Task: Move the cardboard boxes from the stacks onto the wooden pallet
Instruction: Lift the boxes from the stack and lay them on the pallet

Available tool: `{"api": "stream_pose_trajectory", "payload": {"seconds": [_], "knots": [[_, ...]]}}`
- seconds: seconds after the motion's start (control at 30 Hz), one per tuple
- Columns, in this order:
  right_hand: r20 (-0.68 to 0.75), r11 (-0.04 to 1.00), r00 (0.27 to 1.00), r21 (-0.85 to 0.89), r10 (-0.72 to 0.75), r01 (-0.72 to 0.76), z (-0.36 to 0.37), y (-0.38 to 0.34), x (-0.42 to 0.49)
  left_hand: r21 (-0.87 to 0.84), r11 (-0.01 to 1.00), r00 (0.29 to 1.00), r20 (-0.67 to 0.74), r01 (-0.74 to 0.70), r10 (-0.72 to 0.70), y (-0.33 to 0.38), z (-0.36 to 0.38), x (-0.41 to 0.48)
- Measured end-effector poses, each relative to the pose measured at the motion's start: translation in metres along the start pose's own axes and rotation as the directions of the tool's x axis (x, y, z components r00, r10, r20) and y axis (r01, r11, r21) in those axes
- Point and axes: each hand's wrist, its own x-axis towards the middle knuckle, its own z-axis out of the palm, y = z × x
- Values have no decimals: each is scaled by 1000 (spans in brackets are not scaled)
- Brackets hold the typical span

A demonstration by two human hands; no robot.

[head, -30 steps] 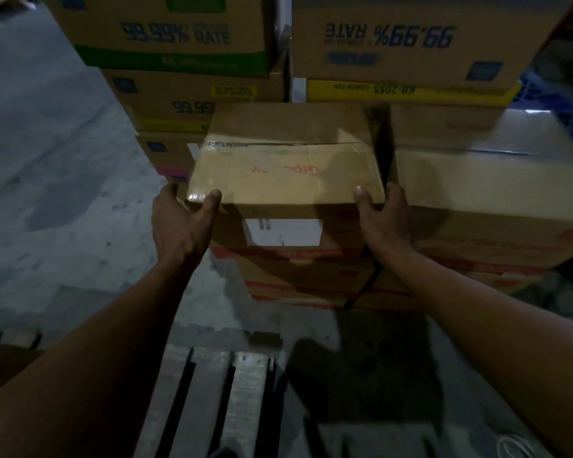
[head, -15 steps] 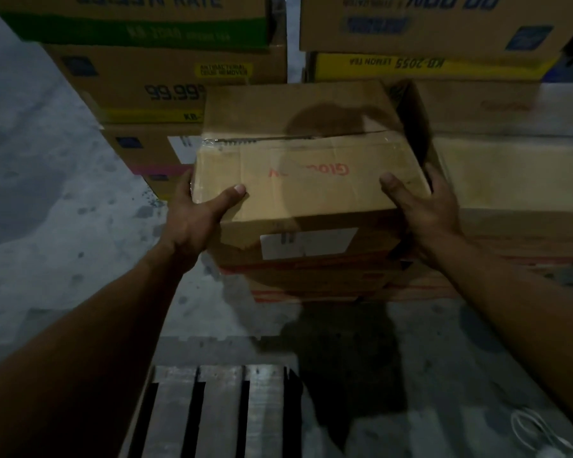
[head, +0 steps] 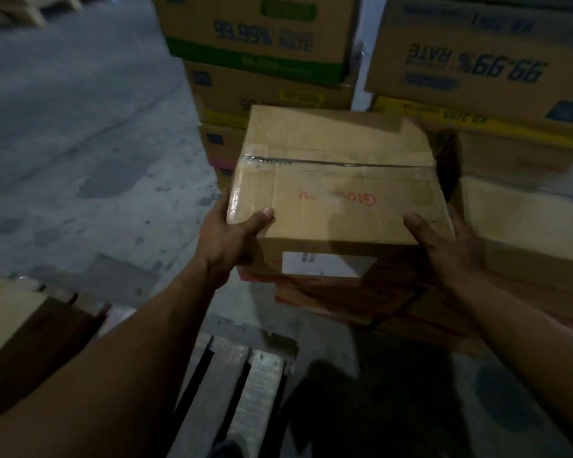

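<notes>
A brown cardboard box (head: 334,180) with red lettering on top and a white label on its near side is held between both hands, lifted and tilted off the low stack (head: 344,302) beneath it. My left hand (head: 227,242) grips its near left corner, thumb over the top edge. My right hand (head: 444,246) grips the near right corner, thumb on top and fingers down the side. The wooden pallet (head: 242,385) lies on the floor just below and in front of me.
Taller stacks of printed boxes (head: 262,47) rise behind the held box. More brown boxes (head: 523,219) sit to the right. Another cardboard box (head: 24,328) lies at the lower left beside the pallet. Grey concrete floor (head: 80,153) stretches to the left.
The box has come up off the low stack and moved toward me, with both hands gripping its near corners. The camera has tilted, bringing the pallet and the left box more into view.
</notes>
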Motion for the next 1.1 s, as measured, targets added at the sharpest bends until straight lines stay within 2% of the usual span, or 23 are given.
{"api": "stream_pose_trajectory", "payload": {"seconds": [0.2, 0.37, 0.5, 0.7, 0.97, 1.1], "knots": [[179, 979, 962, 21, -204, 204, -6, -28, -54, -33, 998, 971, -236, -49, 40, -15, -39, -115], [358, 970, 902, 118, -243, 214, 10, -30, -121, -156, 987, 913, -407, -37, -30, -48, -81, -217], [491, 966, 833, 171, -256, 196, 41, -20, -189, -181, 983, 853, -518, -35, -65, -91, -121, -292], [672, 971, 702, 183, -236, 151, 105, 12, -303, -207, 978, 702, -698, -11, -140, -172, -180, -411], [826, 968, 509, 172, -243, 185, 174, 57, -491, -277, 960, 482, -836, 46, -264, -296, -262, -581], [894, 977, 405, 135, -192, 166, 197, 77, -589, -291, 955, 358, -886, 60, -293, -343, -303, -666]]}}
